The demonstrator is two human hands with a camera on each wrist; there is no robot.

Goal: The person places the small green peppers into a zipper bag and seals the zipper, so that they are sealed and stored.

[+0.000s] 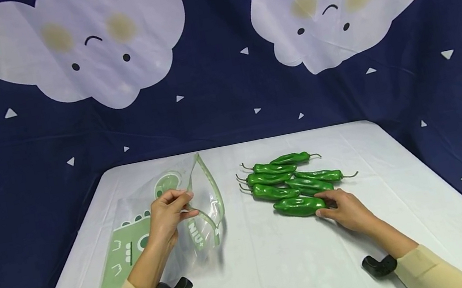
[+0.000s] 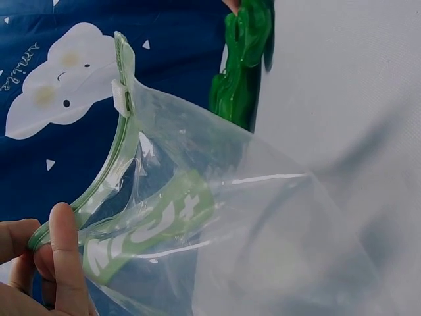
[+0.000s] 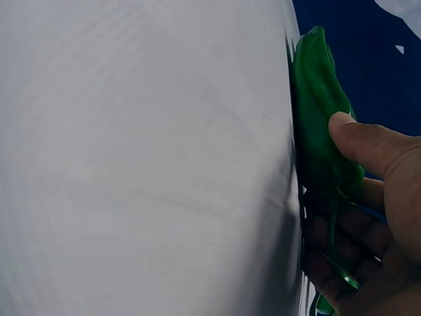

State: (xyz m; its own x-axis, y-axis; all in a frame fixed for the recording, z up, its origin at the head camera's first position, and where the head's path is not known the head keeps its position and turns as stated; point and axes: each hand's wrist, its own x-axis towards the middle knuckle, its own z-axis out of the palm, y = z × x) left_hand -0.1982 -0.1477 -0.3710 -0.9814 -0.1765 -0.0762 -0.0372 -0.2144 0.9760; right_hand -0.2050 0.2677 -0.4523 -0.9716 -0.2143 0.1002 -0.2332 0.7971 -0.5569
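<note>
A clear zip bag (image 1: 208,229) with green print hangs from my left hand (image 1: 169,213), whose thumb and fingers pinch one side of its green zip rim. The bag's mouth gapes toward the peppers, and a white slider (image 2: 121,99) shows on the rim in the left wrist view. With my right hand (image 1: 346,208) I grip the stem end of the nearest green chili pepper (image 1: 298,206), which lies on the table. In the right wrist view my thumb (image 3: 368,141) presses on this pepper's side; its stem runs down past my fingers. I cannot see any pepper inside the bag.
Several more green peppers (image 1: 273,191) lie in a loose cluster just beyond the gripped one, their stems pointing left and right. They rest on a white-covered table (image 1: 275,269). Behind it hangs a dark blue cloth (image 1: 224,104) with clouds.
</note>
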